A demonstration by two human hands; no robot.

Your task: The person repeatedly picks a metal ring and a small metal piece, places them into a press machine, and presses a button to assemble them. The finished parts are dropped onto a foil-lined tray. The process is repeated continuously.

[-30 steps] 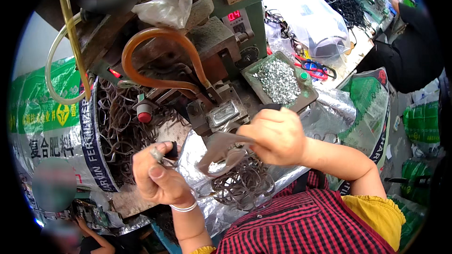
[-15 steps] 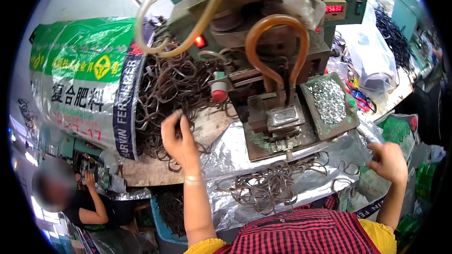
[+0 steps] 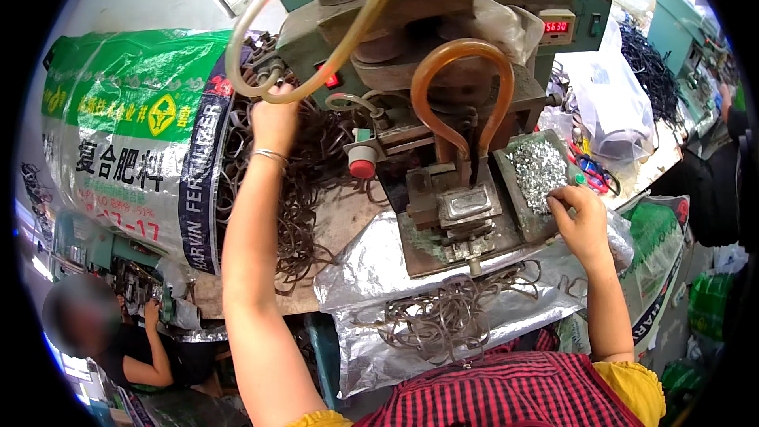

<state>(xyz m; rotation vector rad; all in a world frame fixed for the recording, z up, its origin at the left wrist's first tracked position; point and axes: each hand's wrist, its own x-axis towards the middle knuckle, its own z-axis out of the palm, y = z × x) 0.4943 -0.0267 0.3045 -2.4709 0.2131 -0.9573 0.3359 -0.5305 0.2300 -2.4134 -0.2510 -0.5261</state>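
Note:
My left hand reaches into the heap of brown, curled strips spilling from the mouth of a large woven sack. Its fingertips are hidden among the strips and behind a clear hose, so their grip does not show. At the shallow metal tray, my right hand has thumb and fingers pinched together beside a pile of small silver metal pieces. Anything in that pinch is too small to make out. Between my hands stands a green press machine with a metal die block under a bent orange tube.
More looped strips lie on silver sheeting in front of the press. A red button sticks out at its left. Beyond the tray are scissors and a clear plastic bag. Another person works at lower left.
My left hand has moved up and away into the far part of the strip heap. My right hand has swung left from beside the sheeting to the tray of metal pieces.

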